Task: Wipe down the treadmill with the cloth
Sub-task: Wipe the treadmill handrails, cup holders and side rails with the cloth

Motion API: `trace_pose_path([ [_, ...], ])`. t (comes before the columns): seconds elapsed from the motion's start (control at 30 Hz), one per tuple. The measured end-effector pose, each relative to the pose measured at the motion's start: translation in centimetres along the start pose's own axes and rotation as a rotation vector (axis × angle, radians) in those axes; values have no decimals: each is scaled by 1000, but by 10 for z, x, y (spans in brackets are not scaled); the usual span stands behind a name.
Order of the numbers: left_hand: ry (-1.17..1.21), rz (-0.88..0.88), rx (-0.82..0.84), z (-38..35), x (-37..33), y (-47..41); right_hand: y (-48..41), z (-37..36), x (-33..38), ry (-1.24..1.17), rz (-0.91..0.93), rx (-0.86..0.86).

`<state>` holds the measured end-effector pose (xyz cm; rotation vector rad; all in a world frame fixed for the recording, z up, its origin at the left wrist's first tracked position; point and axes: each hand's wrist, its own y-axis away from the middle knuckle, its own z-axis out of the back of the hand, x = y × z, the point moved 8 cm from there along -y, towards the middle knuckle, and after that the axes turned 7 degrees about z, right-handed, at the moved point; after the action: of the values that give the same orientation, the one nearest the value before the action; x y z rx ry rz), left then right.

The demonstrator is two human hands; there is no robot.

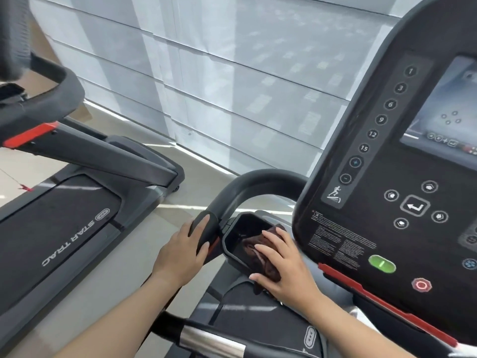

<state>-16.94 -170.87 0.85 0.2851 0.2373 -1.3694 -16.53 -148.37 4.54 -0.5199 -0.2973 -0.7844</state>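
nearest the camera, at the bottom edge, a chrome and black crossbar runs across under both forearms. to the far left a second treadmill sits well apart from the work and needs no attention here.

the left hand lies on the padded end of the curved handrail, fingers spread and draped over the grip, not closed into a fist; it looks like a brace, not a wipe. keeping it there seems wise, since it steadies the body while the other arm pushes.

just right of the rail is the black side tray of the treadmill, a shallow pocket with a raised rim. the dark brown cloth is bunched at the tray's near right edge, half inside and half over the rim. the right hand presses down flat on it, fingers splayed, pinning the cloth against the plastic.

to do this step well, i judge the cloth should be pushed into the tray's corners and dragged along the rim in overlapping passes, with the fabric spread wider so more of it touches. further right stands the console with its green start button and red stop button; a stray sweep could press them, so strokes are best kept low and short.
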Motion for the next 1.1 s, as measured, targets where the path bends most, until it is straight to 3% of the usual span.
trace_pose_path([
  [0.23,-53,8,-34,0,-1,1,-1,0,5,75,184,-4],
  [0.37,-58,11,-34,1,-2,2,3,1,5,19,149,-42],
  [0.5,-49,21,-31,3,-3,2,6,0,13,-14,245,27],
  [0.6,-43,18,-32,3,-3,3,-5,26,16,-95,263,-46],
  [0.8,-27,16,-44,2,-3,1,-59,63,13,-197,169,-297],
  [1.0,1,17,-38,1,0,-1,-91,-3,-24,-154,-138,-33],
  [1.1,0,20,-33,-1,1,-1,-93,-14,-40,-130,-216,-11],
])
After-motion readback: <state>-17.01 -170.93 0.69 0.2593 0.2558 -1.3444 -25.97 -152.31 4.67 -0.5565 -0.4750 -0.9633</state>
